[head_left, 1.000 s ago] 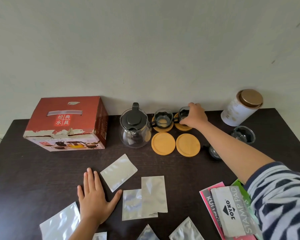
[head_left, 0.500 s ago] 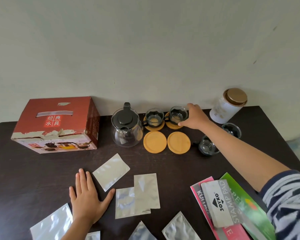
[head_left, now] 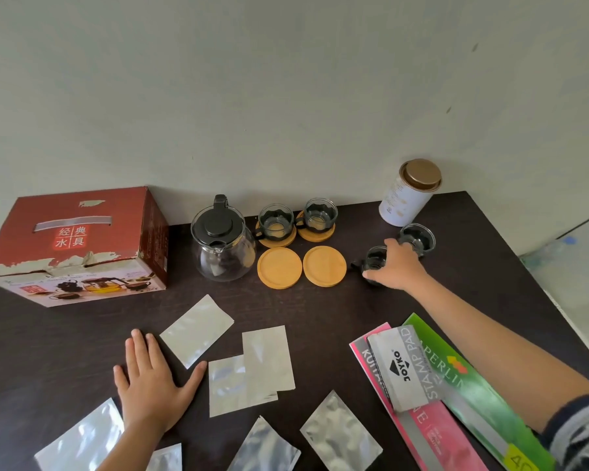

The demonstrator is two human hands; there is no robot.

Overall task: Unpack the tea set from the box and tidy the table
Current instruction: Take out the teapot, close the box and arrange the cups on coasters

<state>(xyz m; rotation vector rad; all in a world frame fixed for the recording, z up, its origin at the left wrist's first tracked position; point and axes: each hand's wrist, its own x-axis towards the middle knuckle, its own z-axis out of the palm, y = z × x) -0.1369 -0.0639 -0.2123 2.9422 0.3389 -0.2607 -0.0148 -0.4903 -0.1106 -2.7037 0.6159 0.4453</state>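
A red cardboard box [head_left: 79, 246] lies at the back left of the dark table [head_left: 320, 311]. Beside it stands a glass teapot [head_left: 222, 244] with a black lid. Two glass cups [head_left: 275, 222] [head_left: 320, 215] sit on wooden coasters behind two bare coasters [head_left: 279, 267] [head_left: 324, 266]. My right hand [head_left: 396, 266] is closed around a third glass cup [head_left: 374, 263] standing right of the coasters. A fourth cup [head_left: 417, 237] stands just behind it. My left hand [head_left: 150, 379] rests flat on the table, fingers spread, among silver foil pouches [head_left: 197, 329].
A white tin [head_left: 410, 193] with a gold lid stands at the back right by the wall. A grey stamp pad box [head_left: 403, 367] lies on pink and green packets [head_left: 469, 396] at the front right. More foil pouches [head_left: 340, 433] lie along the near edge. The table's right edge is close.
My right hand has left the cup on the back right coaster and moved right and nearer, closing on the loose cup. The left hand stays flat.
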